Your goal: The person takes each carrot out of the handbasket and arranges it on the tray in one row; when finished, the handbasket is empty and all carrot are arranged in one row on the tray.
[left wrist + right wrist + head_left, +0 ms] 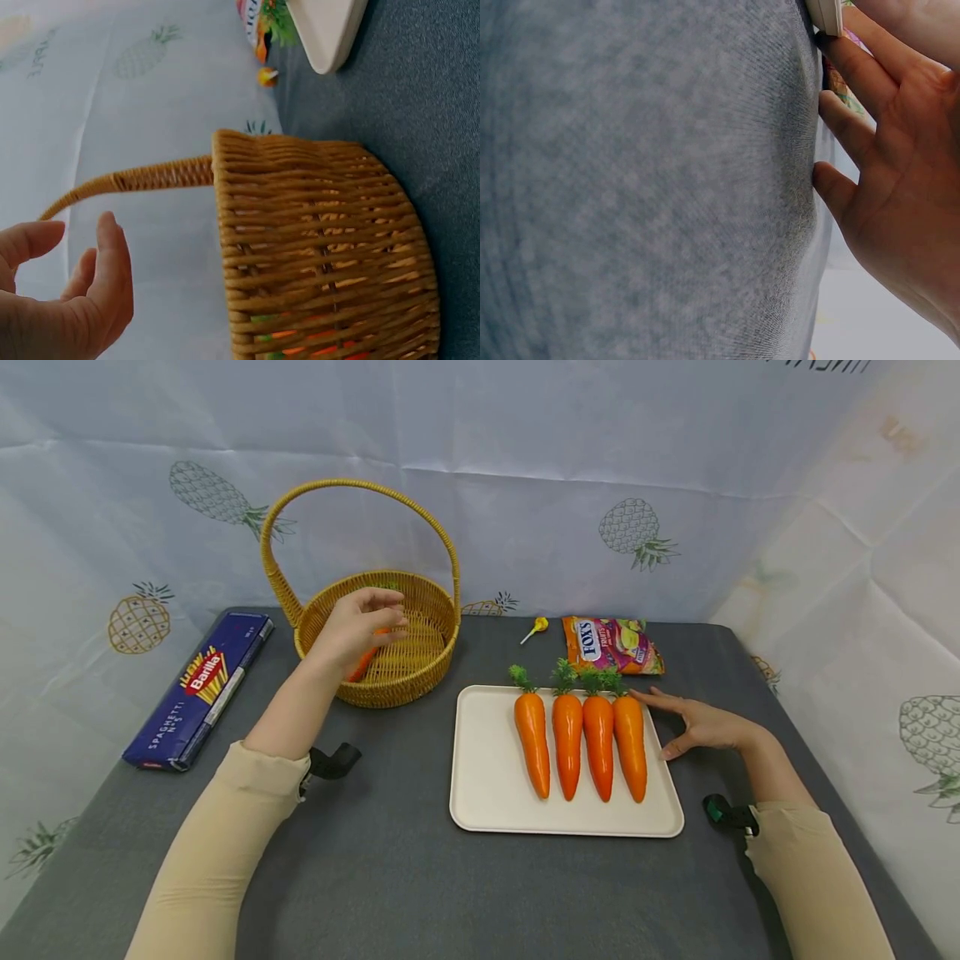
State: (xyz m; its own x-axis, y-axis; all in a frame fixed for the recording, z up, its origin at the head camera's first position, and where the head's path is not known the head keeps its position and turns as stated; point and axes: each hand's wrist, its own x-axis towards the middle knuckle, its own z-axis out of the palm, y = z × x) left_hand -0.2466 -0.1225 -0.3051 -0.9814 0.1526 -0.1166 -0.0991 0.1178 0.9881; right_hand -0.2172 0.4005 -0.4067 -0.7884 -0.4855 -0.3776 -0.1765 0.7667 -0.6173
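Note:
My left hand (360,625) is above the wicker basket (420,647), its fingers loosely bent with nothing between them. Inside the basket lies an orange carrot (362,665), partly covered by that hand. In the left wrist view the thumb and fingers (112,255) stand apart beside the basket's handle, and orange and green show through the weave. At the right side of the cream tray (487,760), my right hand (705,724) rests with extended fingers against the rim. Several carrots with green tops, among them the leftmost carrot (532,739), lie side by side on the tray.
A blue spaghetti box (198,689) lies left of the basket. Behind the tray are a yellow lollipop (539,625) and an orange candy bag (613,646). The basket's tall arched handle (360,483) rises over it. A pineapple-print cloth hangs behind the grey table (375,868).

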